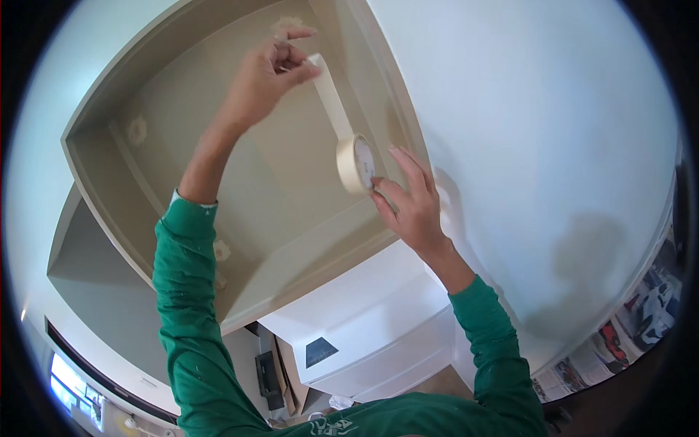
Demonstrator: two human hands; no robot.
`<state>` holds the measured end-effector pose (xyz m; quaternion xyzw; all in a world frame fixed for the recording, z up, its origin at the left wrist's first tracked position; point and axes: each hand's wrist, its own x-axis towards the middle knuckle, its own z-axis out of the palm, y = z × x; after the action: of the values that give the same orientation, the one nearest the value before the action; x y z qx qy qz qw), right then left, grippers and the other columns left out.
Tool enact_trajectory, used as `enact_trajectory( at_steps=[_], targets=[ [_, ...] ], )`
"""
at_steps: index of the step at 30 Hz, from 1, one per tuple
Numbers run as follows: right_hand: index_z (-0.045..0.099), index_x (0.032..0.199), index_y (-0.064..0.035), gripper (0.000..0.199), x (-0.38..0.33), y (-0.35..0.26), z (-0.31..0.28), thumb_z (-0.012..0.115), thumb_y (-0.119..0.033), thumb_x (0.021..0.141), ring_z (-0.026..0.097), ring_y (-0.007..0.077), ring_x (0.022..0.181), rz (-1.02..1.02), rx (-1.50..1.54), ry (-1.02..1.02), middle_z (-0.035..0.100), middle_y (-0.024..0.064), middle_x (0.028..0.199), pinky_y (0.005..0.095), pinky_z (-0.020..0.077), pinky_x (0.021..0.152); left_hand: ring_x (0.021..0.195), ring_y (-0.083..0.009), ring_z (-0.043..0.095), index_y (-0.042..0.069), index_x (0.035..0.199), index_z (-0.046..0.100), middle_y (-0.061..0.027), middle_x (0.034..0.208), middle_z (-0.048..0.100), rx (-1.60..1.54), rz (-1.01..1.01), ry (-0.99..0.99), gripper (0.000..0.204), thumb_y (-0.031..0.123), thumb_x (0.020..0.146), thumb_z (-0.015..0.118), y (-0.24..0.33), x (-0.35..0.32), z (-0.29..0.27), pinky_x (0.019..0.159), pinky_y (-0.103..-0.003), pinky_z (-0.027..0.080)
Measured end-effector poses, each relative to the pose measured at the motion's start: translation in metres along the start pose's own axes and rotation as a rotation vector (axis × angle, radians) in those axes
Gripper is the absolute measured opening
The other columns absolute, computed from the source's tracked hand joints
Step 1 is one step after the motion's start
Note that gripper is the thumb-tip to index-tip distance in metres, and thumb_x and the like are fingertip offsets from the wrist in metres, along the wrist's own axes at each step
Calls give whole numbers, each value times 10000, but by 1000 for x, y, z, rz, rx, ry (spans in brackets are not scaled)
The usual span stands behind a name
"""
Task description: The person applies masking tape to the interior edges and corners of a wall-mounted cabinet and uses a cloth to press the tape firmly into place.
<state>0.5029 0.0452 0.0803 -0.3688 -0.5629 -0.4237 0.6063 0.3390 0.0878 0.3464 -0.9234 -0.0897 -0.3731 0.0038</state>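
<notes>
Spanning the space between two bare hands, which are held well apart, a strip of cream tape is run out from its roll. The free end is pinched between the thumb and fingers of the left hand, which is raised above the roll. The roll is gripped at its lower edge by the thumb and fingertips of the right hand, with other fingers spread clear. Both the roll and the strip are positioned in front of a beige recess, which is bordered at the right by a smooth white surface. Rough pale patches are noted within the recess. Faint marks are seen on the white inner side of the roll, but they are too small to be read. A white print is borne on the front of the green garment; its design is only partly shown. Printed sheets with pictures of cars are observed at the lower right, their text too small to be made out. Below the recess, a dark panel is seen on a white unit.
</notes>
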Motion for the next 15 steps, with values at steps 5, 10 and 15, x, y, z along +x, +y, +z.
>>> enact_trajectory(
  at_steps=[5,10,15],
  targets=[
    [614,934,-16,197,37,1,19,708,-129,802,539,331,1206,43,334,61,604,160,1224,400,465,952,909,-115,635,-40,1210,601,-56,975,668,-10,21,-6,351,122,911,685,-26,36,-23,875,-267,506],
    [571,954,5,189,68,3,28,648,-122,837,606,308,991,218,692,54,653,157,961,374,480,864,867,-119,649,-36,1072,671,-67,920,695,-42,-23,76,225,108,899,685,-62,70,-20,807,-254,515],
    [542,1105,12,314,106,9,46,651,-152,860,636,331,785,420,438,-53,640,174,866,418,505,685,801,-131,655,-49,1058,670,-68,890,698,50,52,298,235,94,873,696,-108,118,-40,767,-268,519]
  ],
)
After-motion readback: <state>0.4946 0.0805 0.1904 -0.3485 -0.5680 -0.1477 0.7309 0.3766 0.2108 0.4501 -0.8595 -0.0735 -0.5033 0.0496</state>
